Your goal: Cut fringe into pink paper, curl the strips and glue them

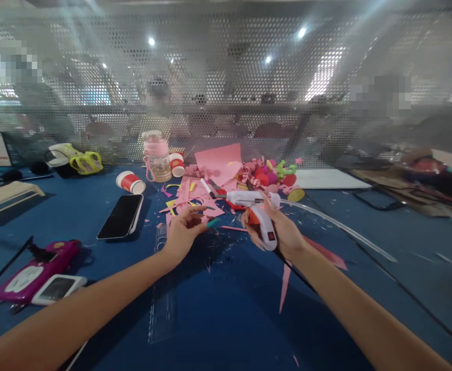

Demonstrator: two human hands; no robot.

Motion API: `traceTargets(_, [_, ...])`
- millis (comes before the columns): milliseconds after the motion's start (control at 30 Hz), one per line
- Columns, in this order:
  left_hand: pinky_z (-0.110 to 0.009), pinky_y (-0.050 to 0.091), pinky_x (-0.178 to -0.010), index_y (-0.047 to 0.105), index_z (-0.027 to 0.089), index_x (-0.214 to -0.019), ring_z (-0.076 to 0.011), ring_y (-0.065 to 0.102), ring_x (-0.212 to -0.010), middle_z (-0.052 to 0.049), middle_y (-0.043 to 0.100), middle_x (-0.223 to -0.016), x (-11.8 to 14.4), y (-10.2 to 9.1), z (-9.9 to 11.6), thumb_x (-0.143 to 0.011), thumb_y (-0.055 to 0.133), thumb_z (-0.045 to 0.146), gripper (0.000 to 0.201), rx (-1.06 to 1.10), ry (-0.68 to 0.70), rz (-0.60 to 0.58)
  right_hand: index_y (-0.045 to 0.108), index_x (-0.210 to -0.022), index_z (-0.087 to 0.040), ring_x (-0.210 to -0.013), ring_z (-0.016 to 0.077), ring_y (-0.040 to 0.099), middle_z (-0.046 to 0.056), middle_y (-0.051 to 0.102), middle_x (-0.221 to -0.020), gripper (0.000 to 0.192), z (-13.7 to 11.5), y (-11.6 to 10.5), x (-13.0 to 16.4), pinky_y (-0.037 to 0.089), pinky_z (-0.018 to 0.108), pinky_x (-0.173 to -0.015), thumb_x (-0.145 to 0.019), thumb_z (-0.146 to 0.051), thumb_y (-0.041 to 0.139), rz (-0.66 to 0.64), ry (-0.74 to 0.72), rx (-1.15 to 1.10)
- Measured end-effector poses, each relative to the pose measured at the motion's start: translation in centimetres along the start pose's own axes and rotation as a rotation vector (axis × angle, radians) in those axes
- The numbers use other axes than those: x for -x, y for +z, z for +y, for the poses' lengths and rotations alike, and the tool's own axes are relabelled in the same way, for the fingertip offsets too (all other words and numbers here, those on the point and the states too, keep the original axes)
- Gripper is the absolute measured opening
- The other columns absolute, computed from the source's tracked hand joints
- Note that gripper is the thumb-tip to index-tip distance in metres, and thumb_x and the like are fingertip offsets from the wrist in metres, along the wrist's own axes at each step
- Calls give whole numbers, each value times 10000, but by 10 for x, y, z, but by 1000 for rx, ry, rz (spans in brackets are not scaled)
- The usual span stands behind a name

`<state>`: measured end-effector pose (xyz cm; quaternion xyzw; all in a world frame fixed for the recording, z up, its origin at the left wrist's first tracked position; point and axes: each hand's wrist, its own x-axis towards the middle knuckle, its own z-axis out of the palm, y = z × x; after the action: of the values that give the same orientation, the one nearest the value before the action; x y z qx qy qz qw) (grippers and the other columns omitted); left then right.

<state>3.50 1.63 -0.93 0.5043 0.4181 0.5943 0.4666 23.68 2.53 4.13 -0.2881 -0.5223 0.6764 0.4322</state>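
Observation:
My right hand (283, 234) grips a white hot glue gun (257, 211) with an orange trigger, its nozzle pointing left over the blue table (218, 309). My left hand (183, 229) hovers just left of the nozzle, pinching a small teal paper roll (213, 222) between its fingertips. Pink and yellow paper scraps (195, 198) lie right behind both hands.
A black phone (121, 216), a tipped red paper cup (131, 182), a pink bottle (157, 156), a pink paper sheet (220, 161) and curled paper pieces (268, 175) lie behind. A magenta case (33, 270) sits left. A clear ruler (163, 299) lies near. Perforated metal screen (226, 93) backs the table.

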Motion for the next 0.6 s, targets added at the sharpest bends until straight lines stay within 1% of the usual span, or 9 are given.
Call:
traceTargets(100, [-210, 499, -598, 599, 183, -919, -89, 581, -637, 19, 627, -739, 0, 2, 3, -575, 700, 167, 359, 54, -15, -8, 563, -738, -124, -290, 69, 406, 51, 603, -618, 318, 2, 3, 1, 295, 202, -255, -788, -424, 470, 18, -37, -6])
traceTargets(200, [-200, 497, -572, 619, 162, -820, -81, 577, -600, 13, 632, -710, 0, 4, 5, -564, 702, 169, 269, 52, -20, 6, 556, -713, -131, -270, 56, 352, 21, 552, -518, 368, 3, 3, 1, 276, 192, -258, -797, -466, 431, 19, -51, -60])
traceTargets(267, [-190, 488, -546, 628, 156, -779, -75, 564, -578, 9, 632, -691, 0, 4, 5, -557, 705, 169, 235, 29, -16, 24, 556, -715, -134, -268, 52, 332, 13, 533, -497, 402, 2, 1, 1, 273, 192, -269, -812, -486, 387, 18, -52, -101])
traceTargets(333, [-190, 484, -547, 640, 160, -786, -78, 563, -595, 0, 642, -718, 1, 4, 4, -571, 699, 174, 224, -4, -1, 31, 557, -727, -138, -275, 51, 327, 11, 530, -502, 407, 1, -1, 0, 271, 193, -282, -823, -483, 364, 26, -56, -135])
traceTargets(467, [-203, 488, -600, 658, 188, -857, -89, 583, -664, -11, 661, -792, 1, 3, 3, -631, 668, 202, 227, -33, -1, -20, 563, -734, -140, -289, 56, 323, 11, 524, -511, 403, 1, -3, -1, 267, 201, -295, -823, -478, 364, 13, -63, -152])
traceTargets(533, [-219, 496, -617, 663, 195, -866, -91, 584, -659, -9, 659, -787, 0, 2, 2, -635, 667, 212, 231, -27, -14, -22, 565, -736, -139, -291, 56, 321, 13, 528, -520, 403, 2, -3, -1, 266, 204, -299, -822, -478, 364, 4, -64, -151])
traceTargets(600, [-226, 496, -601, 668, 194, -865, -86, 564, -613, 1, 638, -727, 0, 2, 1, -630, 670, 211, 236, -54, -6, -6, 569, -739, -138, -289, 59, 323, 13, 523, -508, 409, 3, -4, -1, 267, 208, -302, -826, -474, 353, 0, -67, -149])
